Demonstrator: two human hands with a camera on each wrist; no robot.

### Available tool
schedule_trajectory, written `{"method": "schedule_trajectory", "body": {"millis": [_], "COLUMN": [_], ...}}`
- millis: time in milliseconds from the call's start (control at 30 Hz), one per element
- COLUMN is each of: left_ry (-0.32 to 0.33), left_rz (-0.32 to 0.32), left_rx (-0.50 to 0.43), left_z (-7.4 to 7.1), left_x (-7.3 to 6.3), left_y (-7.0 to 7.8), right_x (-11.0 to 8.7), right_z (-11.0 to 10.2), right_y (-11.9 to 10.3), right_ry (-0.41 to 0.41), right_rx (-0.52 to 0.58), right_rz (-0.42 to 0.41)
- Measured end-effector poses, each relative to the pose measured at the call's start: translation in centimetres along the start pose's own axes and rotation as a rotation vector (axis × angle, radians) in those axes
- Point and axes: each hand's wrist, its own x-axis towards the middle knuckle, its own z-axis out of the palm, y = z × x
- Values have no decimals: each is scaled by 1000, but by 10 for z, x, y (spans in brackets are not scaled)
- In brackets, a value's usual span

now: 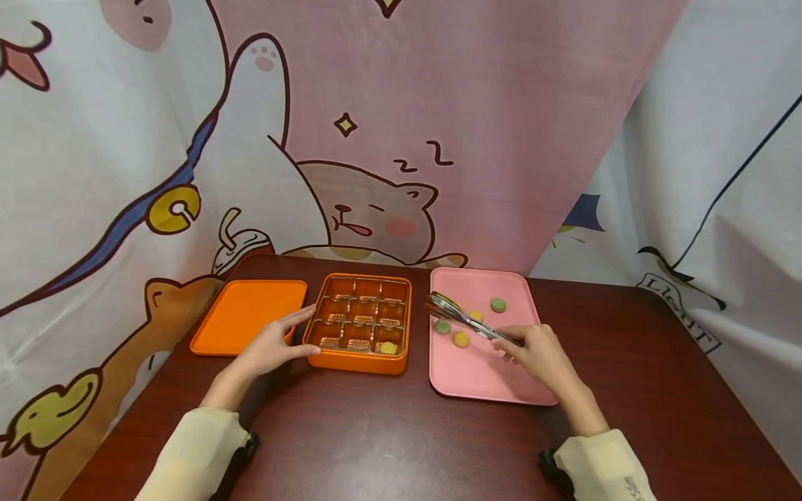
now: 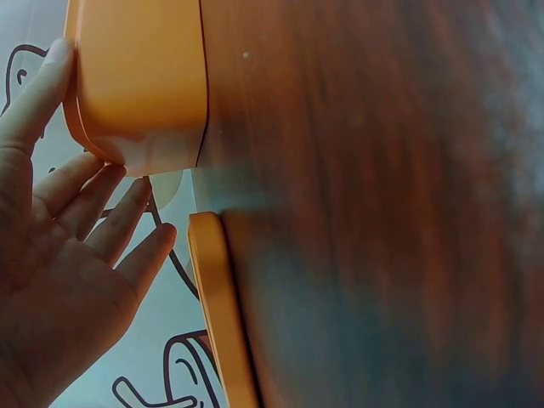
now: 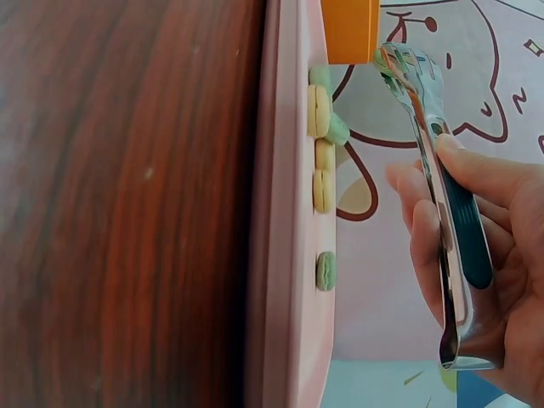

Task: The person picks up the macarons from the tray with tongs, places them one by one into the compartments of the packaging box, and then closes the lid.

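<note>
My right hand [image 1: 537,353] grips metal tongs [image 1: 466,319] over the pink tray [image 1: 489,379], their tips near its left edge. Something greenish shows at the tips in the right wrist view; I cannot tell clearly what it is. Several green and yellow macarons lie on the tray, among them a green macaron [image 1: 498,305] and a yellow macaron [image 1: 461,339]. With fingers extended, my left hand [image 1: 272,346] touches the left side and front corner of an orange box [image 1: 360,362]. Its clear divided insert has a yellow macaron [image 1: 388,348] in the front right compartment.
Left of the box lies a flat orange lid [image 1: 250,313], partly behind my left hand. A printed curtain [image 1: 489,139] hangs along the back of the dark wooden table [image 1: 363,438]. The box stands between lid and tray.
</note>
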Motion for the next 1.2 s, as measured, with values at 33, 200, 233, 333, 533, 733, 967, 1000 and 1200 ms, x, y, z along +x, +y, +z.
{"method": "schedule_trajectory", "body": {"millis": [33, 200, 233, 333, 533, 733, 967, 1000, 1200], "left_ry": [1, 0, 0, 0, 1, 0, -7, -7, -7], "left_rz": [0, 2, 2, 6, 9, 5, -13, -14, -11], "left_rx": [2, 7, 5, -2, -6, -18, -31, -31, -32], "left_z": [0, -1, -1, 0, 1, 0, 0, 0, 0], "left_x": [0, 0, 0, 0, 0, 1, 1, 1, 1], "left_y": [0, 0, 0, 0, 0, 0, 0, 0, 0], "right_x": [1, 5, 5, 7, 11, 14, 16, 16, 17], "right_z": [1, 4, 5, 7, 11, 15, 21, 21, 25], "right_y": [-2, -9, -11, -14, -20, -26, -32, -33, -38], "right_ry": [-3, -18, -22, -32, -41, -48, -36, -35, -30], "right_rx": [5, 24, 29, 40, 53, 56, 76, 75, 53], "right_rz": [1, 16, 20, 27, 20, 15, -19, -20, -39]}}
